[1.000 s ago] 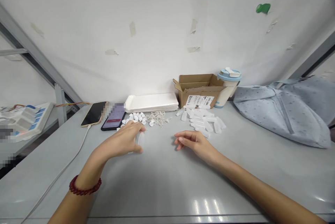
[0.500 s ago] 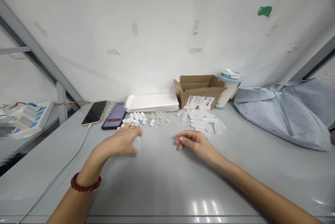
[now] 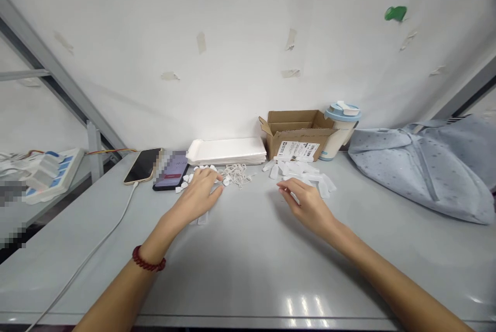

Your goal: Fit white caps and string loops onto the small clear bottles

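Note:
My left hand [image 3: 199, 192] lies stretched out on the grey table [image 3: 251, 259], fingers open, its fingertips on a pile of small white caps [image 3: 203, 170]. One or two clear plastic tubes [image 3: 201, 217] lie on the table just under its wrist. My right hand [image 3: 308, 201] hovers with loosely curved, parted fingers at the near edge of a heap of clear plastic tubes [image 3: 304, 171]; one tube shows under its palm. A tangle of white strings [image 3: 236, 172] lies between the two piles.
Two phones [image 3: 157, 167] lie at the left, one on a white cable. A stack of white bags [image 3: 227, 151], an open cardboard box [image 3: 296, 133] and a blue-lidded cup [image 3: 339, 127] line the wall. A light blue cloth bag [image 3: 418, 166] is at the right, a power strip [image 3: 50, 171] at the far left.
My left hand let go of the clear tube, left it on the table, and reached forward onto the caps. My right hand moved forward and right to the tube heap.

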`<state>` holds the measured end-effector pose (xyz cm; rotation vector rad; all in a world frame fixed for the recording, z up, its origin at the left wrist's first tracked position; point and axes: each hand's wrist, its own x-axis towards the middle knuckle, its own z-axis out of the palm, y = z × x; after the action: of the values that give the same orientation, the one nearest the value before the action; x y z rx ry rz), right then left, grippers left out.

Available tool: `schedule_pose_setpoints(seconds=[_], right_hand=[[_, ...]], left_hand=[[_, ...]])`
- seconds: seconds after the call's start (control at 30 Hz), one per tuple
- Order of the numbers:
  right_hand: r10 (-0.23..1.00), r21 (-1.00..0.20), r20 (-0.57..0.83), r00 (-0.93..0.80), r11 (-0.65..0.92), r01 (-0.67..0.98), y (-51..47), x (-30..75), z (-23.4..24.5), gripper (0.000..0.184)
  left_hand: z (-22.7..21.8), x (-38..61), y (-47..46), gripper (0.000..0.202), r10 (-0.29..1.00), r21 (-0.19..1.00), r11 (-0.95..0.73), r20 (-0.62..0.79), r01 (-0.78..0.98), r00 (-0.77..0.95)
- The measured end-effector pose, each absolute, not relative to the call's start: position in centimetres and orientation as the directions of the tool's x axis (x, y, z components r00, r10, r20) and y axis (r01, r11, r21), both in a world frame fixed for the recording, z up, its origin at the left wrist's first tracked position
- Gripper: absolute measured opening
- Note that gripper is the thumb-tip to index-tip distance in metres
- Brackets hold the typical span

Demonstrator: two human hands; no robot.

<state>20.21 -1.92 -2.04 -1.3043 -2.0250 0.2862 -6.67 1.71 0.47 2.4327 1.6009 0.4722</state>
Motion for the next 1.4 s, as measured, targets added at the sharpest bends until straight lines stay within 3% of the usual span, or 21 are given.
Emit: schedule_pose_setpoints(seconds=[0.1, 0.33, 0.5, 0.7, 0.87, 1.0, 1.13, 1.23, 1.4], right_hand=[[0.861, -0.392, 0.443, -0.250, 0.437, 0.810, -1.7, 21.1, -1.7, 0.022], [0.984, -0.229, 0.158, -0.081, 0.116, 0.966, -2.1, 21.8, 0.2, 0.018], [1.000, -0.147, -0.019, -0.024, 0.021, 0.989, -2.2, 21.4, 0.7, 0.019], [0.998, -0.068, -0.059, -0.007, 0.003, 0.998, -2.0, 21.3, 0.3, 0.019], [0.995, -0.064, -0.099, 0.001, -0.008, 0.998, -1.9, 21.2, 0.3, 0.017], [0.999, -0.199, -0.011, -0.050, 0.047, 0.979, -2.0, 21.1, -0.2, 0.016], [0.958, -0.410, 0.234, -0.166, 0.252, 0.877, -2.3, 20.6, -1.2, 0.016], [0.890, -0.498, 0.389, -0.238, 0.421, 0.758, -2.6, 20.0, -1.8, 0.015], [0.818, -0.524, 0.485, -0.308, 0.554, 0.646, -3.1, 19.2, -2.1, 0.016]], left_hand=[[-0.6, -6.7, 2.6, 0.026, 0.864, 0.240, -0.489, 0.266, 0.839, 0.427], [-2.9, -6.9, 4.0, 0.041, 0.824, 0.158, -0.546, 0.277, 0.823, 0.494], [-3.2, -6.7, 4.1, 0.048, 0.824, 0.201, -0.553, 0.271, 0.808, 0.497], [-2.7, -6.7, 4.1, 0.051, 0.823, 0.221, -0.555, 0.284, 0.802, 0.492], [-1.7, -6.3, 3.7, 0.051, 0.846, 0.379, -0.527, 0.315, 0.761, 0.429], [0.3, -5.6, 2.4, 0.047, 0.903, 0.611, -0.427, 0.243, 0.667, 0.355], [2.1, -5.1, 0.9, 0.041, 0.880, 0.820, -0.295, 0.033, 0.491, 0.474], [2.5, -4.8, 0.2, 0.036, 0.774, 0.912, -0.208, -0.068, 0.354, 0.630], [2.0, -4.2, -0.1, 0.032, 0.672, 0.968, -0.144, -0.055, 0.203, 0.739]])
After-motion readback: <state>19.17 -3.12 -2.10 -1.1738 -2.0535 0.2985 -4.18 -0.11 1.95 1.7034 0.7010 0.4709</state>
